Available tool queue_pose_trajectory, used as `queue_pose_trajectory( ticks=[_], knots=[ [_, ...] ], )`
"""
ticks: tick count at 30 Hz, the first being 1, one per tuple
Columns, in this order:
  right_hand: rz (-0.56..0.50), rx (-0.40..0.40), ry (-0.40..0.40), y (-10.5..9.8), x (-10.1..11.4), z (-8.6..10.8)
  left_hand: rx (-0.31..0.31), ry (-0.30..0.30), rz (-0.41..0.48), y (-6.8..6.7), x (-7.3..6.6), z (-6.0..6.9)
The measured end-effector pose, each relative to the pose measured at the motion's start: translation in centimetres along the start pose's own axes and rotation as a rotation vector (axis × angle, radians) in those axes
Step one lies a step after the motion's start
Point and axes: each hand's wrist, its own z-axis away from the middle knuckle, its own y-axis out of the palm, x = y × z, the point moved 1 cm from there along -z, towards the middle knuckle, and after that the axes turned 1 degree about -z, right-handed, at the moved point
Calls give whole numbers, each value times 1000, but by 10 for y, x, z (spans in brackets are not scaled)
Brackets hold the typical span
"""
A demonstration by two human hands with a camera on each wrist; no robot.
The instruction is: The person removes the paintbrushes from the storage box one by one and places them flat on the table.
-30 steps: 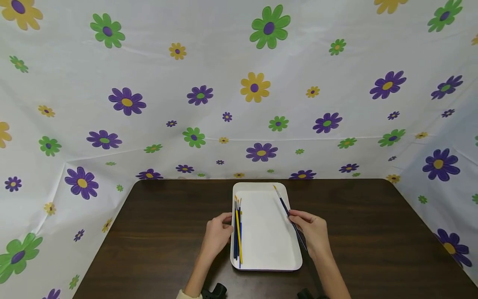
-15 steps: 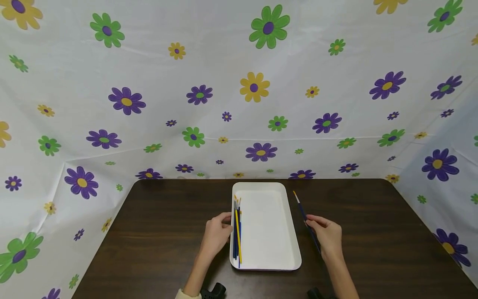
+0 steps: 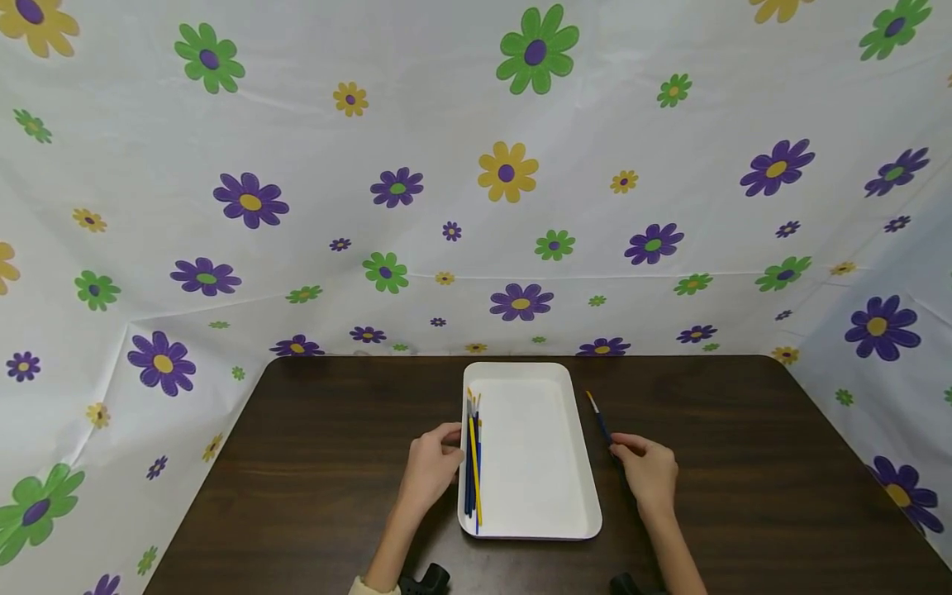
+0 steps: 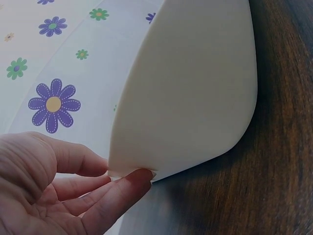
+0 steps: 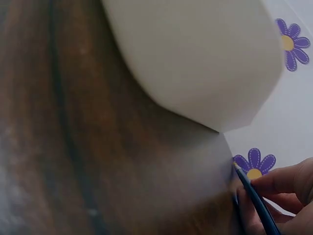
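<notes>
A white tray [image 3: 537, 463] stands on the dark table, and my left hand [image 3: 431, 467] pinches its left rim. In the left wrist view that hand's thumb and fingers [image 4: 124, 193] meet at the tray's edge [image 4: 190, 93]. Several paintbrushes lie along the tray's left side, bristles away from me: a yellow-handled paintbrush [image 3: 476, 479] on top of dark blue ones. To the right of the tray, my right hand [image 3: 652, 479] holds a dark blue paintbrush [image 3: 599, 422] by its handle, tilted with its yellowish tip pointing away. The handle's rear end is largely hidden by the hand.
A brown wooden table [image 3: 335, 446] extends on both sides of the tray. White cloth [image 3: 439, 132] with printed flowers hangs behind the table and at its sides. Dark wrist gear [image 3: 427, 580] shows at the bottom edge.
My right hand has carried the blue paintbrush rightward from over the tray's right edge to beside the tray, then slightly back towards me. The left hand and tray stay nearly still.
</notes>
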Motion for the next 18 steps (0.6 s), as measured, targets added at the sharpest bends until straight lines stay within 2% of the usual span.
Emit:
queue_pose_trajectory(
  ticks=[5,10,14,18],
  knots=[
    [97,-82,-125,6,-1,1,0,14,0,0,0,0],
    [108,-103,-195,8,-3,2,-3,13,-4,0,1,-1],
    [107,-83,-187,6,-2,1,-4,3,-8,0,1,-1],
    [95,-63,-130,3,-2,-1,-2,4,-9,0,1,-1]
  ],
)
